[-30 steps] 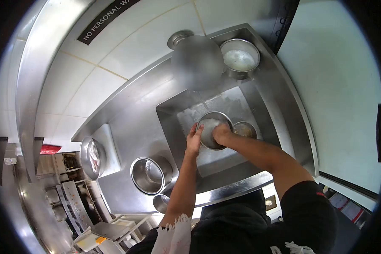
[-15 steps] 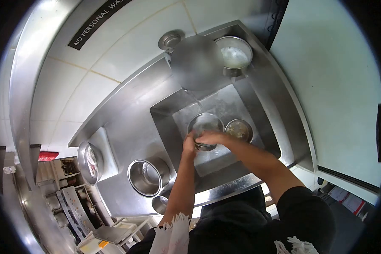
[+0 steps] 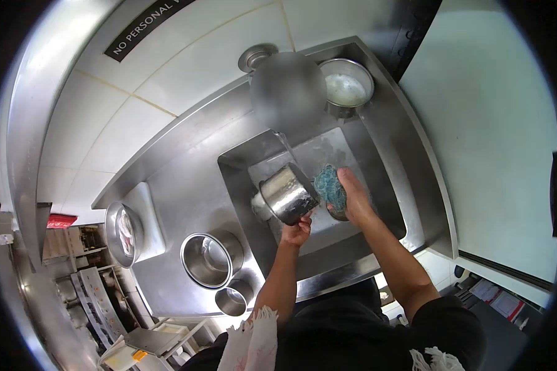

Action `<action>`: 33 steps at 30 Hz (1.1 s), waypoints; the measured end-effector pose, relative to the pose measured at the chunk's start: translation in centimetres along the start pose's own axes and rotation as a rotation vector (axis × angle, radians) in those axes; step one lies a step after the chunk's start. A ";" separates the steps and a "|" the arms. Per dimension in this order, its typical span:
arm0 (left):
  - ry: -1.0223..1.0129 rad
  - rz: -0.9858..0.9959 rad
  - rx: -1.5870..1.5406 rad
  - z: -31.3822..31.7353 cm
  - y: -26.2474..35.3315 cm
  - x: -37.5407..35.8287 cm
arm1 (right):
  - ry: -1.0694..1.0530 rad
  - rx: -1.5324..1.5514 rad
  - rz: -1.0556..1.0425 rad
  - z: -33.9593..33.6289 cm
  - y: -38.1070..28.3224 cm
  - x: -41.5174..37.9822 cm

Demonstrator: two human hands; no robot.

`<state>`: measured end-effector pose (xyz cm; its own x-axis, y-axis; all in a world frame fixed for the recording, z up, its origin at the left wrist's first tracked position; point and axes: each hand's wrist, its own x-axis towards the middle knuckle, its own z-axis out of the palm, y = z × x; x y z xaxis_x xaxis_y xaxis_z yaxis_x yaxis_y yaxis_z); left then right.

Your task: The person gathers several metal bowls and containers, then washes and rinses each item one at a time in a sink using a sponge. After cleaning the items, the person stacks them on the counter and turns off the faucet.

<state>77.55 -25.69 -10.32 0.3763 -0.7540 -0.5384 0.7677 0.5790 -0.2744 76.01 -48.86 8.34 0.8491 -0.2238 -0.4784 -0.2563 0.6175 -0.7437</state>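
My left hand grips a shiny metal pot by its base edge, tipped on its side over the sink. Whitish water spills from the pot's mouth, which faces left. In my right hand is a bluish-green mesh scrubber, held just right of the pot and apart from it. Behind that hand, a second small metal container in the sink is mostly hidden. A thin stream of water runs down behind the tilted pot; its source is covered by a grey blur.
On the left counter stand a large metal pot, a smaller metal pot and a bowl beside a white board. A pot of cloudy liquid sits at the back right corner. A wall rises on the right.
The pot has gone from standing upright under both hands to lying tipped leftward, pouring out. My right hand has moved right, away from it, with the scrubber now showing.
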 end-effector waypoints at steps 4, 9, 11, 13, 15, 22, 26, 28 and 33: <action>-0.322 -0.032 -0.057 0.7 -0.5 2.1 | 0.024 0.121 -0.021 1.4 -2.4 -0.6; -0.476 0.046 0.035 5.2 -0.4 1.3 | 0.020 0.008 -0.302 2.9 -9.0 2.8; -0.381 0.107 0.084 5.8 0.3 1.2 | 0.051 -0.185 -0.467 3.0 -12.7 6.5; -0.118 0.241 0.155 4.3 1.6 1.7 | 0.234 -0.551 -0.646 1.8 -15.3 13.5; 0.186 0.422 0.395 5.7 2.0 1.8 | 0.409 -0.950 -0.727 -0.1 -17.0 20.2; 0.678 0.707 1.019 9.3 4.8 2.4 | 0.273 -1.845 -0.294 -2.9 -16.4 29.3; 0.821 1.002 1.509 13.9 3.6 4.7 | 0.405 -1.828 -0.254 -4.3 -13.7 32.0; 0.849 1.139 1.658 15.8 3.1 5.9 | 0.357 -1.902 -0.377 -4.1 -14.1 31.0; 0.806 1.134 1.844 18.5 3.5 7.4 | 0.281 -1.889 -0.579 -3.8 -16.7 29.8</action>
<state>92.62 -34.96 -0.51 0.9908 0.0599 -0.1214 0.1322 -0.6220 0.7718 103.84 -68.68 4.74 0.9602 -0.2750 0.0497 -0.2622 -0.9480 -0.1804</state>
